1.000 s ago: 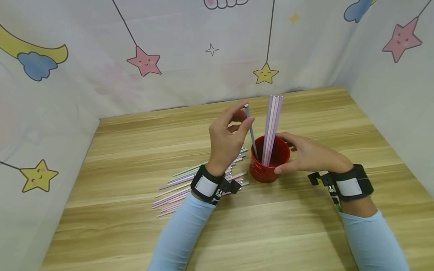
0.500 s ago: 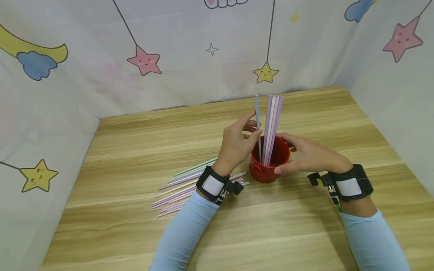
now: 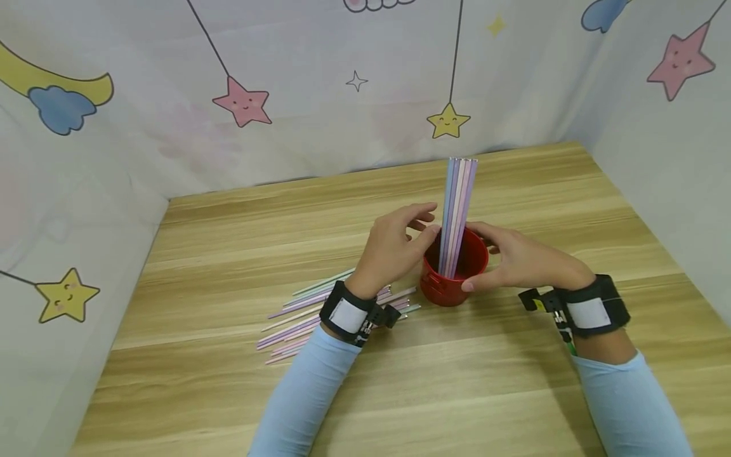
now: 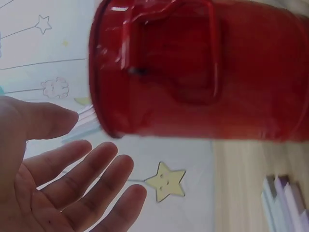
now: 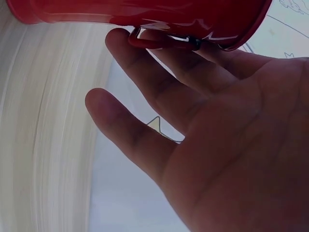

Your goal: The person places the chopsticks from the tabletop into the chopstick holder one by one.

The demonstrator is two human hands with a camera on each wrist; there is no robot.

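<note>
A red bucket with small side handles stands on the table, holding an upright bundle of pastel chopsticks in blue, purple and pink. My left hand hovers at its left rim, fingers spread and loosely bent, thumb overlapping the rim in the head view. Nothing shows between those fingers in the left wrist view, where the bucket's side fills the upper part. My right hand holds the bucket from the right, thumb on the front and fingers behind. In the right wrist view, its fingertips lie against the side handle.
More pastel chopsticks lie in a loose, roughly parallel pile left of the bucket, partly under my left forearm. The wood-grain table meets a white cloth backdrop printed with stars and clouds.
The blue chopstick went from leaning in my left hand to upright beside the bundle in the bucket. My left hand has let go of it. The right hand kept its place.
</note>
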